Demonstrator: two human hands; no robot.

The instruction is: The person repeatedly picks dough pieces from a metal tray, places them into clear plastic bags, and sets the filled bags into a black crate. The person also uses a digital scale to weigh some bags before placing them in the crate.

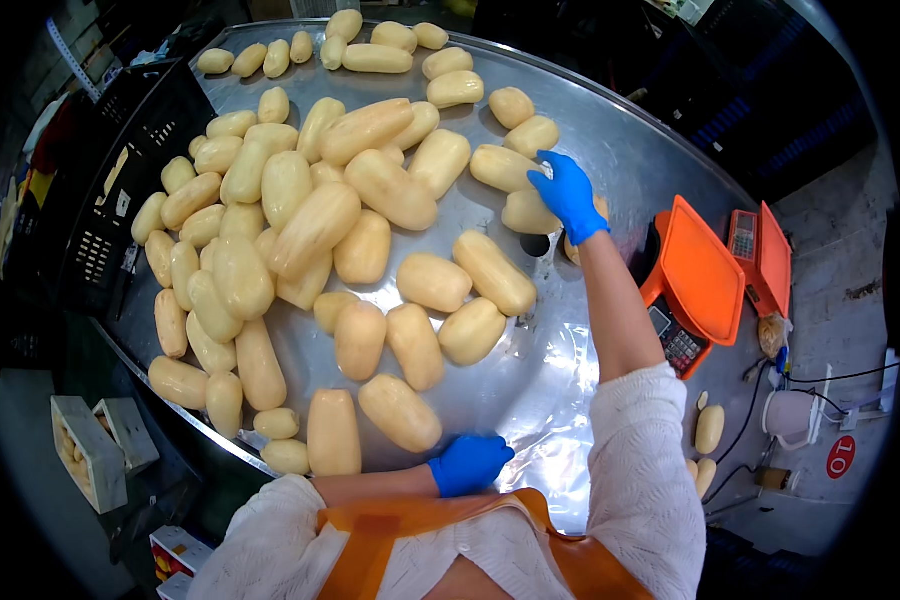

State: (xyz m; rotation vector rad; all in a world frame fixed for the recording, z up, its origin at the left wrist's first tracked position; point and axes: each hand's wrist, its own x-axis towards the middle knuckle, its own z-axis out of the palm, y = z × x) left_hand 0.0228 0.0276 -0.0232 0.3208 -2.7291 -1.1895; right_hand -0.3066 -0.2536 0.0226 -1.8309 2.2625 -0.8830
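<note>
My right hand [568,196], in a blue glove, reaches out over the table with thumb and fingers apart. Its fingertips are at the end of a peeled lotus root segment [501,168], and another segment [529,212] lies just below the thumb. Whether it touches either is hard to tell. Close to my body, my left hand [471,465], also gloved in blue, is curled shut with nothing visible in it. A stout lotus root segment [400,413] lies just beyond its wrist. Clear plastic film [551,427] spreads to the right of this hand.
A large heap of peeled lotus root segments [285,187] covers the left of the steel table [487,390]. A black plastic crate [131,150] stands at the left edge. Orange scales [701,270] are at right, near a round hole [535,245] in the tabletop. Foam boxes [90,450] sit lower left.
</note>
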